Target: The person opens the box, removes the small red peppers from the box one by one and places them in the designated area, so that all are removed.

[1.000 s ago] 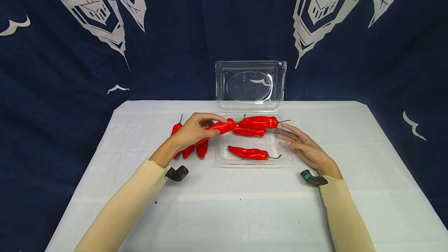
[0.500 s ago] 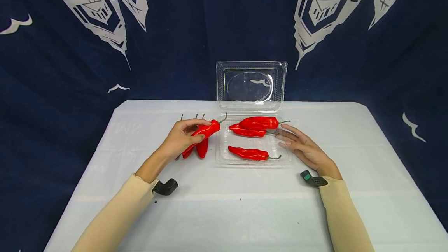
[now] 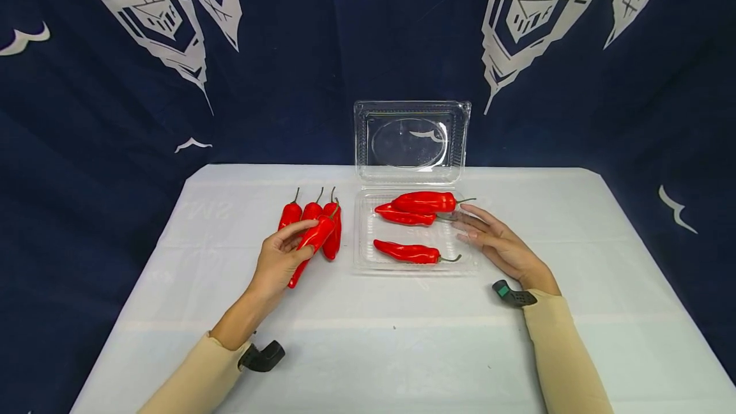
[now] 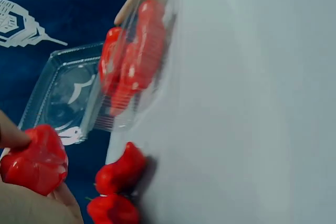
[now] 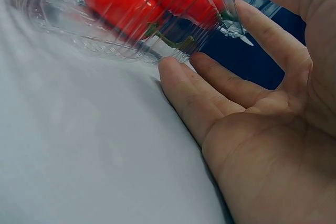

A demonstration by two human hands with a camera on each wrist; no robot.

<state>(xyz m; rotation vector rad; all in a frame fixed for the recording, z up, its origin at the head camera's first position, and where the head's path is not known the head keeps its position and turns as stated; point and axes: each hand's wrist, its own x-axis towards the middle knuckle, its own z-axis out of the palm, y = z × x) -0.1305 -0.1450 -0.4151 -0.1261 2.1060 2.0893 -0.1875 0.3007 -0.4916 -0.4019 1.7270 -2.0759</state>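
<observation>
My left hand [image 3: 273, 270] pinches a red chili pepper [image 3: 318, 233] between thumb and fingers, stem pointing away from me. The pepper overlaps 3 more chili peppers [image 3: 331, 245] lying side by side on the table. To their right stands a clear plastic clamshell box [image 3: 363, 257] with its lid [image 3: 409, 174] raised at the back. Inside are 3 chili peppers: one [image 3: 425, 201] partly over another [image 3: 402, 214] at the back, a third [image 3: 407, 252] near the front. My right hand [image 3: 508, 248] lies at the box's right side, its extended fingers [image 5: 178, 85] right at the wall.
The white-covered table [image 3: 397, 363] reaches back to a dark blue curtain [image 3: 276, 82] with white building prints. Black camera mounts sit on the left wrist [image 3: 261, 356] and right wrist [image 3: 513, 294].
My left hand has carried its pepper left and toward me, from the box's left edge to in front of the loose peppers. My right hand and the box have stayed put.
</observation>
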